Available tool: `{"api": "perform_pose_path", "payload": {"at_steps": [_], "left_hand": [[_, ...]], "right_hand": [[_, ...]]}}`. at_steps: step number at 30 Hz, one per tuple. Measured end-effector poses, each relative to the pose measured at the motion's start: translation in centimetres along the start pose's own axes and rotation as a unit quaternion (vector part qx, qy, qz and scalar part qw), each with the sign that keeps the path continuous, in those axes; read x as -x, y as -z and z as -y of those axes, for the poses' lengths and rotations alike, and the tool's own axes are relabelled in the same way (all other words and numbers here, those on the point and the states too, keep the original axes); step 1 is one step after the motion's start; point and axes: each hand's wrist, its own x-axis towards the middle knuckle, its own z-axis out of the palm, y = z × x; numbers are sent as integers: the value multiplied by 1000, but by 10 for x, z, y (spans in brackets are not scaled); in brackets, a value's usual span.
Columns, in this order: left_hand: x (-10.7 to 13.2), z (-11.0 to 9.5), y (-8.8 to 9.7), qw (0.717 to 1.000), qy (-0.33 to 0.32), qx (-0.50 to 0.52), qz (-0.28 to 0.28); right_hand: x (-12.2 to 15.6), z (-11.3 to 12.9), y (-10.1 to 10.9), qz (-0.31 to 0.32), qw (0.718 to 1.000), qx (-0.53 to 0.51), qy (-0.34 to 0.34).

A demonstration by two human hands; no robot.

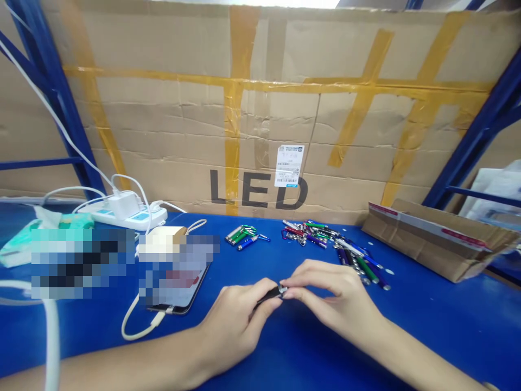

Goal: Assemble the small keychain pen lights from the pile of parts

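Observation:
My left hand (246, 312) is closed around a small black keychain flashlight (269, 295), with its silver end poking out between thumb and forefinger. At that silver end, the thumb and fingertips of my right hand (336, 290) pinch together; whether they hold a separate small part cannot be made out. Beyond my hands lies a small group of green, blue and silver keychain flashlights (244, 237). A larger loose pile of similar coloured flashlights (321, 234) with metal clips spreads behind my right hand, which hides some of it.
On the left are a phone (183, 288) with its charging cable, a white power strip (138, 217) and a tissue pack (61, 222). An open cardboard box (431, 239) stands at the right. A large taped carton (183, 136) walls off the back of the blue table (309, 353).

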Motion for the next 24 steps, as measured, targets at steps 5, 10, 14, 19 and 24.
{"api": "perform_pose_path", "payload": {"at_steps": [5, 10, 14, 19, 24], "left_hand": [[0, 0, 0, 998, -39, -34, 42], [0, 3, 0, 991, -68, -86, 81], [1, 5, -2, 988, -90, -105, 73], [2, 9, -3, 974, -179, -139, -17], [1, 10, -6, 979, -175, -100, -27]], "right_hand": [[2, 2, 9, 154, 980, 111, 56], [4, 4, 7, 236, 961, 136, 41], [6, 6, 3, 244, 968, 51, -26], [5, 12, -2, 243, 919, -169, -262], [1, 13, -5, 239, 789, -391, -409]]}}
